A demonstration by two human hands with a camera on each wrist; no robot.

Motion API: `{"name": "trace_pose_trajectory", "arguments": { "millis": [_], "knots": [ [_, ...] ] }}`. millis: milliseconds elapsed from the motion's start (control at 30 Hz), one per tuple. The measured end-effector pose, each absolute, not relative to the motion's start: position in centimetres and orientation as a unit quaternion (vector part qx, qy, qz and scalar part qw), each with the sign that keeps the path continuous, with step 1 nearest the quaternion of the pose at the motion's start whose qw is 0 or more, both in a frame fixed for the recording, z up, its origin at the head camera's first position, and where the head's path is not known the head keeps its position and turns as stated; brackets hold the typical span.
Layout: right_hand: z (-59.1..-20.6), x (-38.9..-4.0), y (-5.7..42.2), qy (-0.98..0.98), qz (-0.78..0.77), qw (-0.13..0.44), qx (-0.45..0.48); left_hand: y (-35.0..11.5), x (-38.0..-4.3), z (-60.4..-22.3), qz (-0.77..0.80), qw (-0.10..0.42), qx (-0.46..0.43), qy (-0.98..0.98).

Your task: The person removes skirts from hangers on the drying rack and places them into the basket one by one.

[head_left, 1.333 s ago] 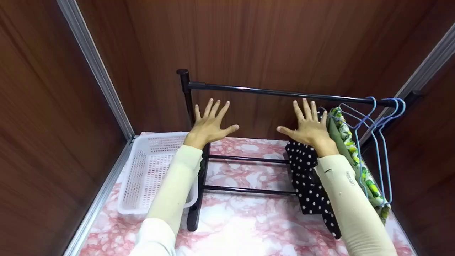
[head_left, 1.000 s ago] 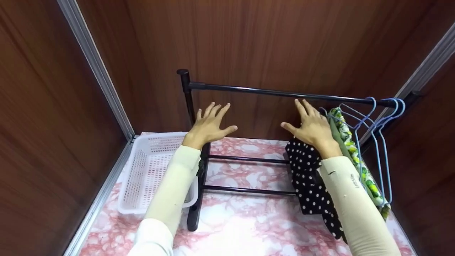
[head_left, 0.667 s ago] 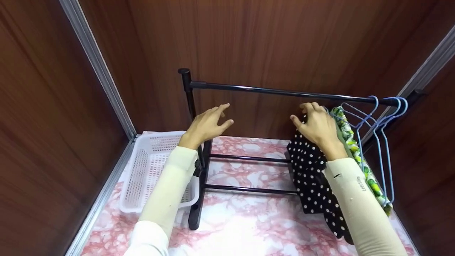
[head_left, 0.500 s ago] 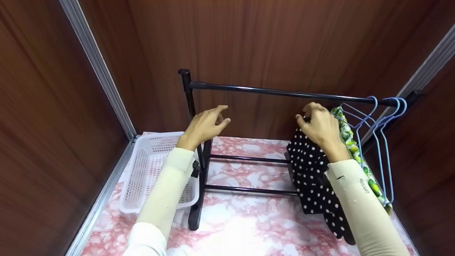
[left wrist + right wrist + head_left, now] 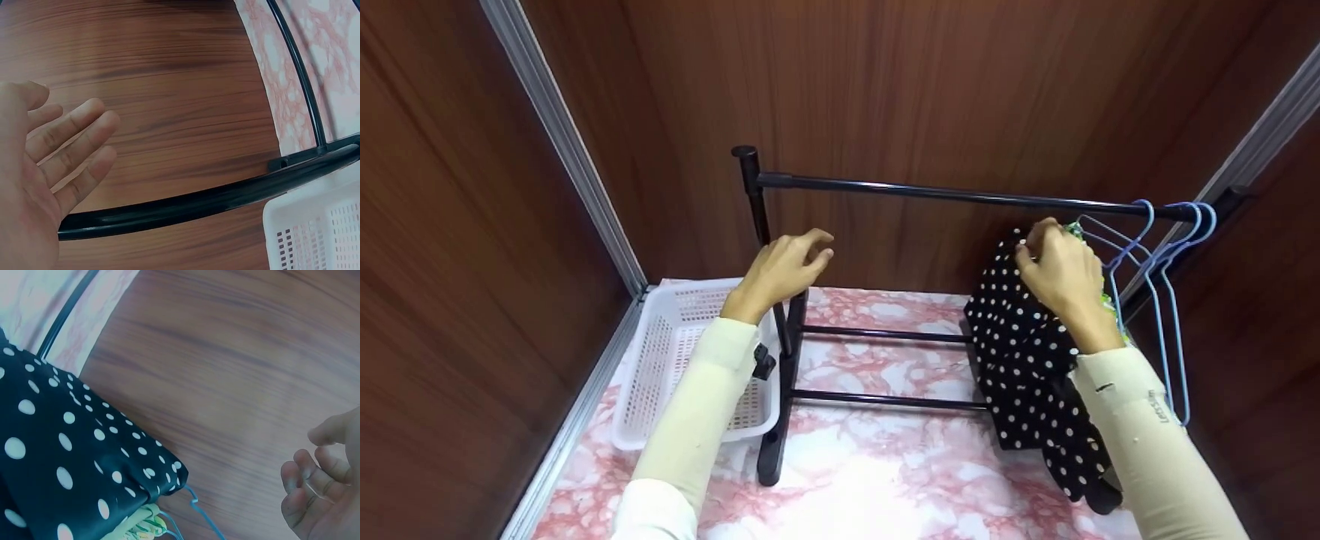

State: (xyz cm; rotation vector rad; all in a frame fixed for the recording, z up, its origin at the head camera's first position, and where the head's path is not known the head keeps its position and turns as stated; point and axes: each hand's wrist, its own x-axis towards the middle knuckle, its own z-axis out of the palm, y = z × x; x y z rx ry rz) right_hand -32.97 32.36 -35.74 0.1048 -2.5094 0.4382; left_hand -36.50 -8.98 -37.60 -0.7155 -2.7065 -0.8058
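My right hand [image 5: 1069, 274] hovers just under the black rail, in front of a black garment with white polka dots [image 5: 1012, 367] on a hanger. Its fingers curl loosely with nothing between them, and in the right wrist view the hand [image 5: 329, 486] is apart from the polka-dot cloth [image 5: 67, 427]. Behind it peeps a green-and-yellow patterned garment [image 5: 1074, 228], mostly hidden by the hand. To the left, my left hand [image 5: 780, 270] floats in front of the rack's black post [image 5: 757, 210], relaxed and holding nothing; the left wrist view shows its fingers [image 5: 73, 154] half bent.
Several blue hangers [image 5: 1162, 300] hang from the right end of the black rail [image 5: 922, 193]. A white perforated basket [image 5: 624, 405] sits on the pink marbled surface [image 5: 847, 465] at left. Brown wood-grain walls [image 5: 885, 90] enclose the sides and back.
Both hands have gone from spread fingers to loosely bent ones. The right hand has moved right toward the hangers, now covering more of the garments; the left has drawn slightly back and left.
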Motion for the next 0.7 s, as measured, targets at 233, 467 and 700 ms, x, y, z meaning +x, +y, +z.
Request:
{"name": "trace_pose_trajectory", "arguments": {
  "millis": [233, 467, 700],
  "knots": [
    [-35.5, -32.3, 33.7, -0.936, 0.175, 0.303, 0.032, -9.8, -36.2, -37.7, -0.286, 0.121, -0.250, -0.917],
    [-35.4, -31.7, 34.8, -0.934, 0.174, 0.313, 0.014, -11.1, -35.8, -38.2, -0.319, 0.136, -0.243, -0.906],
    [-35.3, -31.1, 35.9, -0.932, 0.174, 0.317, 0.001, -12.3, -35.6, -38.5, -0.351, 0.170, -0.237, -0.890]
  ]
}}
